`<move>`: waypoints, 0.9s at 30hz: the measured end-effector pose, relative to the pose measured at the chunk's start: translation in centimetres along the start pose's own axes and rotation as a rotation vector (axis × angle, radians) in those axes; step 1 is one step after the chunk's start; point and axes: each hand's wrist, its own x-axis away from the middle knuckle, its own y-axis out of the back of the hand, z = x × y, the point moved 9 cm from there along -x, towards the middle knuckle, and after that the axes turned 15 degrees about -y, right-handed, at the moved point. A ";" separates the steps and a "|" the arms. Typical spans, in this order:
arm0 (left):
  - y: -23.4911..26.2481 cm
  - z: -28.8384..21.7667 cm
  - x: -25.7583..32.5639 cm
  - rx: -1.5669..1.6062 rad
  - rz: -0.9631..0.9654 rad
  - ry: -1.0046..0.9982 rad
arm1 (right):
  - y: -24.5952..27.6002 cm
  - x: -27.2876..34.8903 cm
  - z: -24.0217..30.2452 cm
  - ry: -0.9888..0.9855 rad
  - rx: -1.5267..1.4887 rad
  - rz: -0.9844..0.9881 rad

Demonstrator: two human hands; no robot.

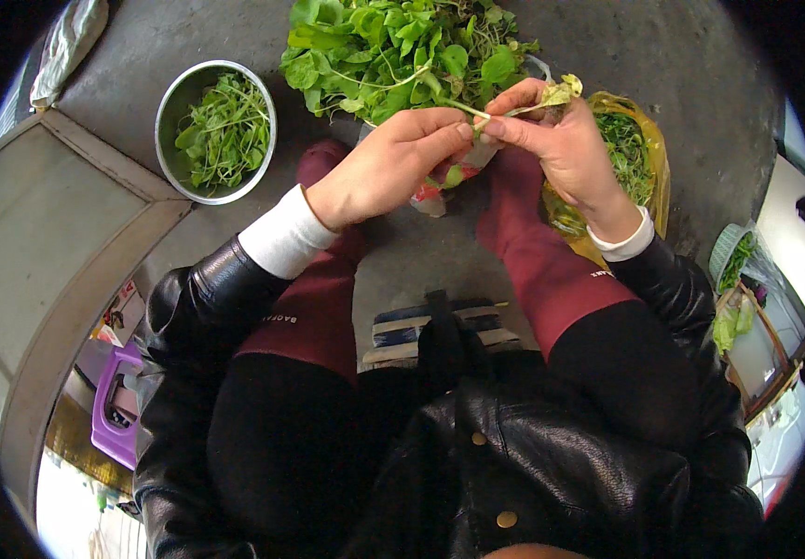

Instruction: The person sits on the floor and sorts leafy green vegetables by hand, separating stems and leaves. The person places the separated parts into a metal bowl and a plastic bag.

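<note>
Between my knees, above the floor, both hands come together on one stem of leafy greens [459, 105]. My left hand [393, 158] pinches it between thumb and fingers, a small green leaf hanging below. My right hand [566, 149] grips the pale end of the same stem with thumb and forefinger; a yellowed leaf [563, 90] sticks out above its fingers. Just beyond the hands lies a large heap of leafy greens [375, 51], its near edge partly hidden by them. Some red and white plastic [428, 199] shows beneath my hands.
A metal bowl [162, 140] with picked greens stands at the left. To the right sits a yellow plastic bag [659, 168] holding more greens. A basket [725, 250] with greens is farther right. A striped cloth [393, 331] lies between my legs, and a purple plastic item [104, 424] is at lower left.
</note>
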 end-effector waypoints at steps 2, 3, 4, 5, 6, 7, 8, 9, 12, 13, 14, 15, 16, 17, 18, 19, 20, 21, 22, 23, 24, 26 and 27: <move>0.2 0.3 0.4 0.085 -0.092 0.055 | -0.6 0.7 1.1 0.082 0.068 -0.061; 0.5 0.4 0.5 0.129 -0.121 0.066 | -0.7 1.1 1.8 0.151 0.138 -0.095; 0.6 0.4 0.5 0.173 -0.151 0.078 | -1.0 1.5 2.4 0.219 0.209 -0.127; 0.5 0.5 0.7 0.307 -0.246 0.088 | -1.3 1.8 2.8 0.217 0.186 -0.153; 1.4 0.2 0.9 0.233 -0.243 0.053 | -1.4 2.4 3.0 0.249 0.220 -0.152; 4.1 1.1 1.4 0.316 -0.415 0.054 | -1.8 2.9 3.3 0.284 0.249 -0.139; 6.8 2.1 2.2 0.400 -0.587 0.054 | -2.0 3.3 3.5 0.320 0.279 -0.126; 8.6 1.4 2.9 0.480 -0.641 0.022 | -1.7 3.5 4.0 0.387 0.340 -0.122; 11.6 -1.2 4.2 0.485 -0.620 -0.021 | 3.4 4.8 5.5 0.385 0.396 -0.291; 14.0 -1.7 5.8 0.317 -0.608 -0.021 | 5.6 5.8 6.3 0.409 0.363 -0.347; 16.7 -1.9 7.6 0.150 -0.597 -0.026 | 8.1 6.8 6.7 0.434 0.334 -0.398; 19.1 -2.9 9.6 -0.144 -0.662 -0.042 | 10.9 8.0 7.1 0.443 0.257 -0.418; 20.7 -3.8 11.5 -0.435 -0.714 -0.057 | 13.9 9.6 7.0 0.449 0.183 -0.444; 21.6 -3.7 12.5 -0.528 -0.726 -0.028 | 16.8 11.4 6.5 0.446 0.063 -0.454; 22.9 -4.0 13.7 -0.641 -0.750 0.008 | 19.3 12.6 5.7 0.400 0.041 -0.501; 24.1 -4.0 14.2 -0.754 -0.735 -0.057 | 21.7 13.3 4.4 0.322 0.065 -0.523; 25.2 -3.3 14.8 -0.869 -0.717 -0.122 | 24.2 14.0 2.6 0.243 0.084 -0.544; 26.0 -2.5 15.1 -0.976 -0.694 -0.195 | 27.5 14.7 -0.5 0.034 0.190 -0.590; 27.3 -0.8 15.4 -1.049 -0.679 -0.025 | 30.1 15.1 -3.9 -0.177 0.291 -0.627; 26.9 -0.1 15.0 -1.201 -0.642 -0.011 | 31.2 15.3 -7.5 -0.509 0.486 -0.688; 26.3 0.8 14.3 -1.346 -0.603 0.006 | 32.3 16.7 -10.6 -0.851 0.679 -0.736; 27.1 3.5 14.3 -1.415 -0.471 0.034 | 33.2 17.1 -13.6 -0.844 1.449 -0.777; 26.8 4.3 14.5 -1.474 -0.444 0.078 | 32.4 16.5 -13.3 -0.822 1.404 -0.830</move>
